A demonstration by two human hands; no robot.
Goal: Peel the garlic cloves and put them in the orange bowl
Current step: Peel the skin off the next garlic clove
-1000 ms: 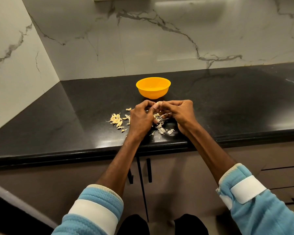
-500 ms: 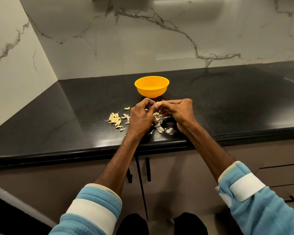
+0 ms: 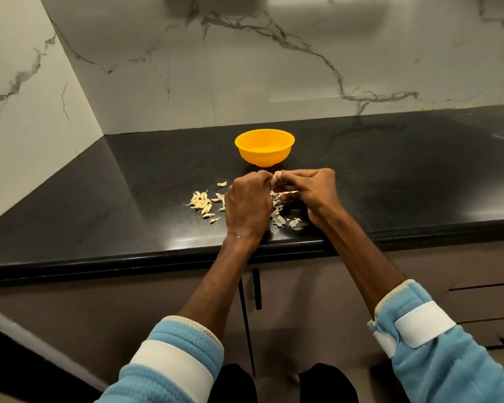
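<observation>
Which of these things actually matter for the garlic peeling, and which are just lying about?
Part of the job:
- garlic clove, pinched between the left hand and right hand
- pile of cloves
- orange bowl

Just lying about:
- papery skins on the counter
- cabinet handles
- marble wall

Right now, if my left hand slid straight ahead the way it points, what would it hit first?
Probably the round orange plastic bowl, just beyond the left hand; depth is unclear.
</observation>
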